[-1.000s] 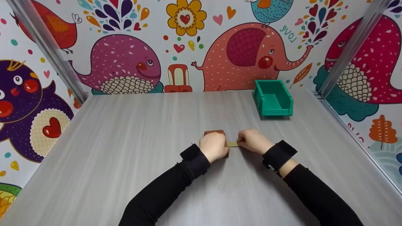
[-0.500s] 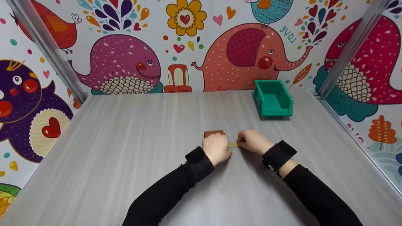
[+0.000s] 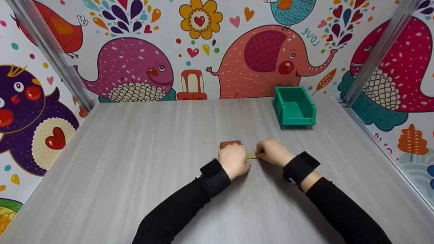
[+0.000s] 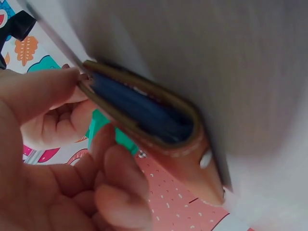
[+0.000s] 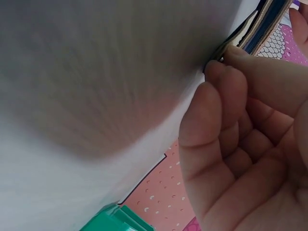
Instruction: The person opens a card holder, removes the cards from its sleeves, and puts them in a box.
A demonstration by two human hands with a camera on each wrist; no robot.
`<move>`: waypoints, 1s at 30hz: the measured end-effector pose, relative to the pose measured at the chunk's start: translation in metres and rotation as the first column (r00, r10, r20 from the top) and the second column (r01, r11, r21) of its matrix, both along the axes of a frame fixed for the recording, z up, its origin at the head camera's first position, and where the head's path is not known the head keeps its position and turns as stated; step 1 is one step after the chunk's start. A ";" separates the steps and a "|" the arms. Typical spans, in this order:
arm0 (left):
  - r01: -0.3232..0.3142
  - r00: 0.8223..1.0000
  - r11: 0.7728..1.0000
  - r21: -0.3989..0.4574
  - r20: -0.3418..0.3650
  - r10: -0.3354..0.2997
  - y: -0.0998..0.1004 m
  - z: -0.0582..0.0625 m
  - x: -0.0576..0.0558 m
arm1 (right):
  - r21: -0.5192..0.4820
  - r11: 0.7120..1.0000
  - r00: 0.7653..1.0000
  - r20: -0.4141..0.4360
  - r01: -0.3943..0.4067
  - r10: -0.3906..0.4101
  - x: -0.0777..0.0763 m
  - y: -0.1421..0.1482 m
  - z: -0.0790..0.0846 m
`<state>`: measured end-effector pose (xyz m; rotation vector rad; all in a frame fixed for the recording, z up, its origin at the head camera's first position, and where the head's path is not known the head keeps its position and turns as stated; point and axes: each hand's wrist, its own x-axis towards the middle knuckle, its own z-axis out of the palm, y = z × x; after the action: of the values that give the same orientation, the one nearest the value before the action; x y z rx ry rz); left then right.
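A folded brown leather wallet (image 4: 185,171) with blue lining stands on edge on the table, its stitched rim and a small white stud showing. In the head view, my left hand (image 3: 233,161) covers most of this wallet (image 3: 230,143). My left finger (image 4: 50,89) holds its near edge, while the other fingers curl beside it. A narrow tan strip (image 3: 251,156) reaches from the wallet to my right hand (image 3: 274,151). The right thumb (image 5: 260,72) and forefinger pinch that strip's end low by the tabletop. The pinched tip itself is hidden.
A green open-fronted plastic bin (image 3: 295,105) stands at the back right of the grey wood-grain table (image 3: 142,145). Walls printed with cartoon animals (image 3: 135,69) rise behind and at both sides, with metal posts (image 3: 379,51) at the corners.
Compared with one second ago, my left hand has shifted slightly right and toward me, hiding the wallet's lower corner. The right hand keeps its place on the strip.
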<state>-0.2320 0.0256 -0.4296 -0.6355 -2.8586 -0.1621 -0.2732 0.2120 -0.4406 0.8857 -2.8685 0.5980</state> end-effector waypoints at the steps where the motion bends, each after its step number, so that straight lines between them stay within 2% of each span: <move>1: -0.002 1.000 1.000 0.003 0.003 0.002 0.000 0.000 0.000 | -0.001 1.000 1.000 -0.001 -0.001 0.001 0.000 0.000 0.000; 9: -0.002 1.000 1.000 0.017 0.008 0.002 -0.003 0.002 -0.001 | -0.010 1.000 1.000 -0.017 -0.015 0.014 -0.001 0.000 -0.001; 13: -0.004 1.000 0.998 0.055 0.002 0.004 -0.006 0.006 0.000 | -0.014 1.000 0.999 -0.025 -0.021 0.020 -0.001 0.001 -0.001; 21: -0.001 0.999 0.991 0.135 0.053 -0.007 -0.014 0.013 0.001 | -0.012 1.000 0.999 -0.027 -0.021 0.021 0.000 0.000 0.000; 30: 0.002 1.000 0.983 0.185 0.018 -0.005 -0.024 0.018 0.004 | -0.006 1.000 1.000 0.005 0.023 -0.023 0.001 -0.001 0.000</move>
<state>-0.2278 0.0011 -0.4118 -0.6043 -2.8154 -0.4311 -0.2720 0.2110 -0.4410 0.8508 -2.8754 0.6061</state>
